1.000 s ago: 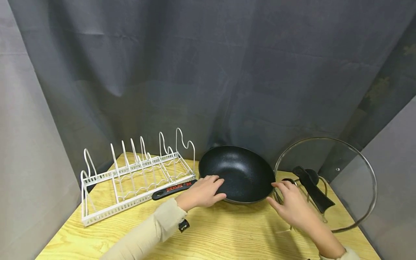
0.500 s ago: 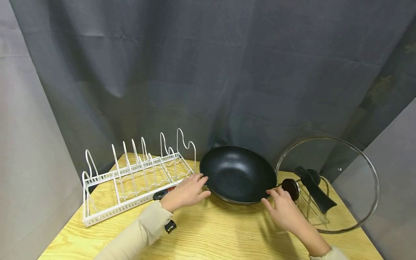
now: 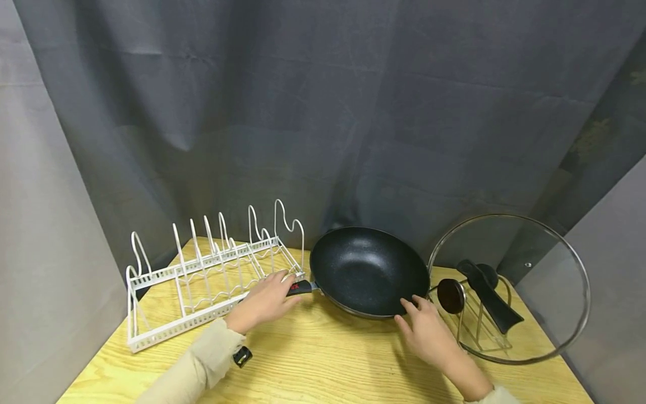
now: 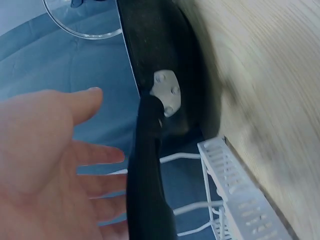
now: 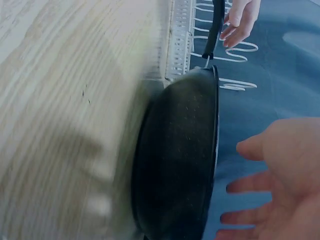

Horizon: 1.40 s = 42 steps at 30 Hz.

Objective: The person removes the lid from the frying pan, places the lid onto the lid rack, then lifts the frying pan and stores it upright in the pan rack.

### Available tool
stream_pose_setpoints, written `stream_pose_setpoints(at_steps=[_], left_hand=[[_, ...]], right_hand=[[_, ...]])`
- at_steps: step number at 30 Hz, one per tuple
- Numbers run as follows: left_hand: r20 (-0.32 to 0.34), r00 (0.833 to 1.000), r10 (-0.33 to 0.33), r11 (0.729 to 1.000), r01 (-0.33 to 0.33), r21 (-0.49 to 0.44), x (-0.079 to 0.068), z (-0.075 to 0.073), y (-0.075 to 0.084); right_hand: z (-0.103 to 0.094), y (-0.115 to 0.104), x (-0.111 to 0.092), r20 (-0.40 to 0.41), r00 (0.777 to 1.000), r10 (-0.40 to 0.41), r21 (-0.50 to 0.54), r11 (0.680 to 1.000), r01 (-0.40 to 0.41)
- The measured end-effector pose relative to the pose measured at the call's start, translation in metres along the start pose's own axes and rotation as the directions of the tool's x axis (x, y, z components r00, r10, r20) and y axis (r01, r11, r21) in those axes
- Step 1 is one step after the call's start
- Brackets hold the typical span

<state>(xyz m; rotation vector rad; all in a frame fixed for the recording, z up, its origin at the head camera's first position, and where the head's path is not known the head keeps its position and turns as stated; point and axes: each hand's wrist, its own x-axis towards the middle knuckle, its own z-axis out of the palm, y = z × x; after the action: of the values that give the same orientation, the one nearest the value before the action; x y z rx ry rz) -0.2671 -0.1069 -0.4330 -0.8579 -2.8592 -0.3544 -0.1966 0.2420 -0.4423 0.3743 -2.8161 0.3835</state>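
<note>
A deep black frying pan (image 3: pixel 370 269) sits on the wooden table, its black handle (image 3: pixel 299 288) pointing left along the front of the white rack. My left hand (image 3: pixel 264 303) hovers over that handle, overlapping it in the head view. In the left wrist view, its fingers (image 4: pixel 102 155) are extended beside the handle (image 4: pixel 145 175), not wrapped round it. My right hand (image 3: pixel 426 331) is at the pan's front right rim, fingers spread. The right wrist view shows this hand (image 5: pixel 290 180) apart from the pan's side (image 5: pixel 175 160), holding nothing.
A white wire rack (image 3: pixel 202 317) with upright dividers stands at the left. At the right, a large glass lid (image 3: pixel 585 292) with a dark round knob (image 3: pixel 451 295) leans on a wire stand (image 3: pixel 481 331); a black handle-shaped piece (image 3: pixel 489 294) shows there. A grey curtain (image 3: pixel 323 123) hangs behind.
My left hand has moved left from the pan's rim to over the handle. My right hand has shifted left and slightly down along the rim, uncovering the lid's knob. The pan stays put.
</note>
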Motion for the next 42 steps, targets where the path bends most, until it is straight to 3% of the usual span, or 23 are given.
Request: stream_pose_setpoints(at_steps=[4, 9, 17, 26, 42], left_hand=[[0.017, 0.999, -0.034, 0.999, 0.034, 0.014, -0.002, 0.000, -0.009], [0.070, 0.994, -0.080, 0.996, 0.082, -0.033, -0.006, 0.002, -0.020], [0.091, 0.989, -0.120, 0.983, 0.131, -0.126, -0.011, 0.002, -0.030], [0.107, 0.989, -0.100, 0.969, 0.121, -0.218, -0.010, 0.004, -0.034], [0.090, 0.990, -0.106, 0.964, 0.125, -0.236, -0.010, 0.009, -0.032]], right_hand=[[0.007, -0.005, 0.002, -0.005, 1.000, -0.021, 0.002, 1.000, 0.021], [0.012, -0.009, 0.003, -0.015, 1.000, 0.000, -0.008, 1.000, 0.000], [0.022, -0.011, 0.006, -0.129, 0.988, -0.080, -0.053, 0.996, 0.074], [0.023, -0.012, 0.008, -0.173, 0.980, -0.101, -0.056, 0.994, 0.093], [0.021, -0.004, 0.009, -0.141, 0.988, -0.066, -0.041, 0.997, 0.060]])
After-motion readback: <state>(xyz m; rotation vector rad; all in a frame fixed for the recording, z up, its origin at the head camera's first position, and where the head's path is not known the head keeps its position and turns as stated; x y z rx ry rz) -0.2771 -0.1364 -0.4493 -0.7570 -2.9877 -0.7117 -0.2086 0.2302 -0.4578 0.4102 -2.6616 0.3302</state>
